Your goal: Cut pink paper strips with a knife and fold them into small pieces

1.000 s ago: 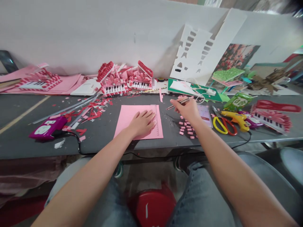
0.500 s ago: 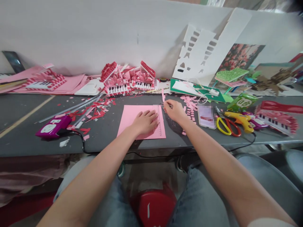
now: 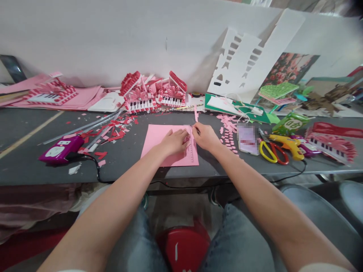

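A pink paper sheet lies flat at the table's front edge. A clear ruler runs along its right side. My left hand rests on the sheet and against the ruler, fingers apart and slightly bent. At the ruler's far end is my right hand, closed in a pinch; a small dark bit shows between its fingers, but what it holds is mostly hidden. Just beyond that hand lies a narrow pink strip. Several small pink pieces sit in rows to its right.
On the right are a phone, scissors and a yellow glue gun. A purple box-like device with a black cable and paper scraps are left. Pink paper pianos stand along the wall near white cut-out boards.
My right hand has shifted slightly left, onto the sheet's far right corner by the ruler. My left hand's fingers have drawn in and bent more. The view has shifted slightly.
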`<state>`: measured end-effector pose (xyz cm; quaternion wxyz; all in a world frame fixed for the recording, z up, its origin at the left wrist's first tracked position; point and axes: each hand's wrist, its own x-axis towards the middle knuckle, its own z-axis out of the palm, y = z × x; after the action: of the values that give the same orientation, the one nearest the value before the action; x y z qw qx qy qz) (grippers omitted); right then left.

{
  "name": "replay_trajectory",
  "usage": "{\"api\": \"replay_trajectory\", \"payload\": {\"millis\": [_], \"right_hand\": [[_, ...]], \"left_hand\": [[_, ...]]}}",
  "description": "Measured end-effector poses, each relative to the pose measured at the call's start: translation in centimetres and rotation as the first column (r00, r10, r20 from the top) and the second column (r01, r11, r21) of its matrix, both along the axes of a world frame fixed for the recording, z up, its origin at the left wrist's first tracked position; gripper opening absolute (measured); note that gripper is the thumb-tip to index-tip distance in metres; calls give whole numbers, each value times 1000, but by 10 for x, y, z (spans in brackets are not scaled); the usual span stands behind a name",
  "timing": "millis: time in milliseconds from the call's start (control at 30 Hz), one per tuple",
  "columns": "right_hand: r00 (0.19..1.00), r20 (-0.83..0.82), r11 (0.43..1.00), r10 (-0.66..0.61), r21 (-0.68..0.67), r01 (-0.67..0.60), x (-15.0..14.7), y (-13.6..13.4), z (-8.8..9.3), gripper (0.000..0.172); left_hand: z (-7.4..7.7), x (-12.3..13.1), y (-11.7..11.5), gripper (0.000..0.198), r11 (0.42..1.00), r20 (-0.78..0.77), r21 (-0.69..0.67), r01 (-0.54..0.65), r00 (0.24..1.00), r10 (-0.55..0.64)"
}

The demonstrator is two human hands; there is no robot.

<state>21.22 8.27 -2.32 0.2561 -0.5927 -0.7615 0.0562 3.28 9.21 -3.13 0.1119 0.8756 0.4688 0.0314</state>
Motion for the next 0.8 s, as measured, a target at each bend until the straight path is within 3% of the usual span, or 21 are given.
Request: {"api": "replay_trajectory", "payload": {"millis": [467,667,800], "right_hand": [[993,-70,995,91,39,-88,4,-28,11,25],[966,-198,983,169,-41,-180,18,-41,31,24],[929,-357,994,95,-17,-108,28,-27,36,24]], "left_hand": [[-1,3,2,61,999,-66,-45,-31,997,28],[3,1,-1,51,1000,-6,14,8,1000,-8],[5,4,3,41,998,-21,62,10,1000,-8]]}}
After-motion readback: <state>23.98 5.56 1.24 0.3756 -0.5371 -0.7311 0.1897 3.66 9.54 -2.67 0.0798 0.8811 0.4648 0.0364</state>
